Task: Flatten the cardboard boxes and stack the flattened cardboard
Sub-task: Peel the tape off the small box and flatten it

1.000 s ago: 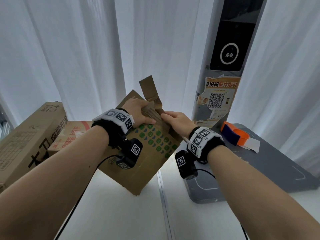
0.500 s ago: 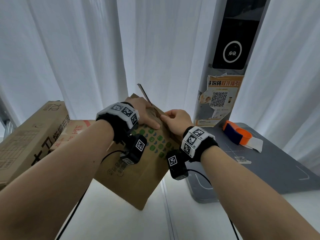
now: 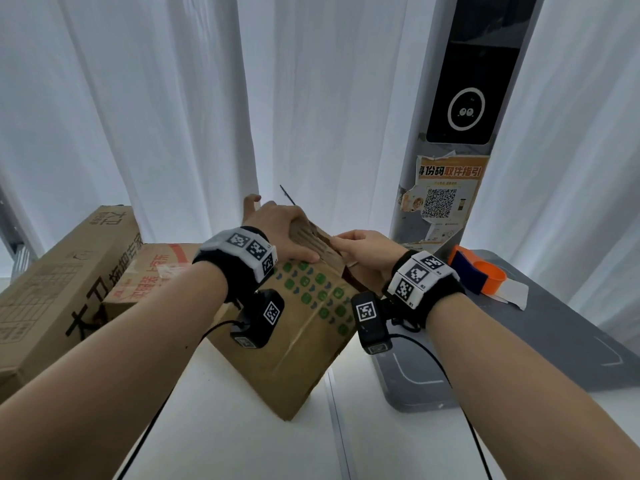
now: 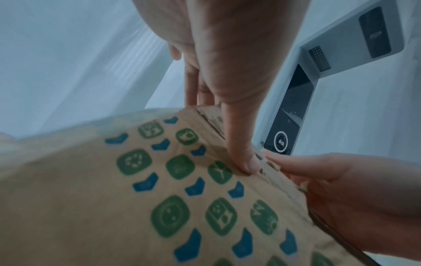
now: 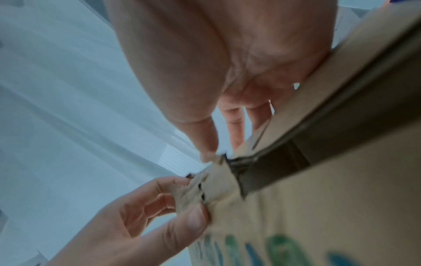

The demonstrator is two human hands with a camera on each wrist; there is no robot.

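A brown cardboard box [image 3: 304, 341] printed with green and blue icons stands tilted, its low corner on the white table [image 3: 225, 438]. My left hand [image 3: 277, 230] grips its top edge, thumb pressed on the printed face [image 4: 159, 198] and fingers behind the edge. My right hand [image 3: 363, 247] pinches the same torn top edge just to the right, thumb in front and fingers behind the cardboard [image 5: 318, 198]. A thin flap edge [image 3: 287, 195] sticks up behind my left hand. The box's far side is hidden.
At the left lies a long cardboard box [image 3: 52, 289], with a red-printed box [image 3: 149, 275] behind it. On the right is a grey scanner base [image 3: 554, 341] with its post [image 3: 450, 168] and an orange and blue tape dispenser [image 3: 478, 275]. White curtains hang behind.
The flap that stood up wide a second ago now shows only as a thin edge. The box's low corner has dropped a little and both hands sit closer together on the top edge.
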